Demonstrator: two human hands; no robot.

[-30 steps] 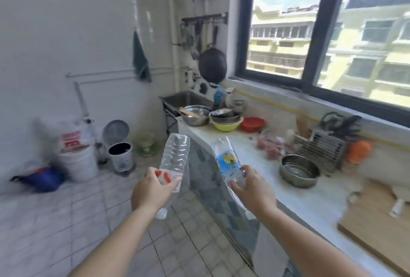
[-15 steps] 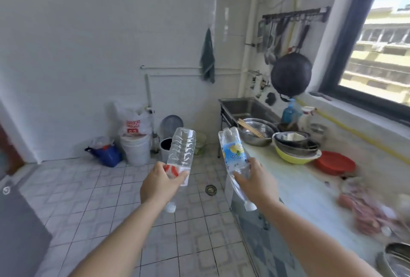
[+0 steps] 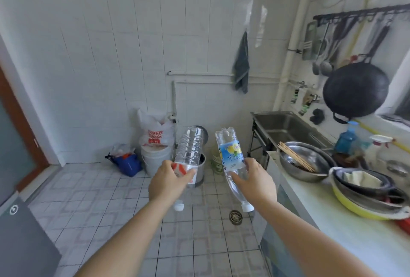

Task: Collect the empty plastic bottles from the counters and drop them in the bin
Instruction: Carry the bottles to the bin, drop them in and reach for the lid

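- View has swung off the window and counter toward the tiled corner, so the small pedal bin now sits dead ahead, lid up.
- Left hand is wrapped around a red-label bottle, cap down.
- Right hand is clamped on a lemon-label bottle, also upside down.
- Looks like the carry-over bit; dropping comes next, I'd guess.

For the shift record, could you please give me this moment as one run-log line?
left hand: red-label bottle, cap down | right hand: blue-label bottle, cap down | bin: ahead on floor, lid up | drop: not yet done
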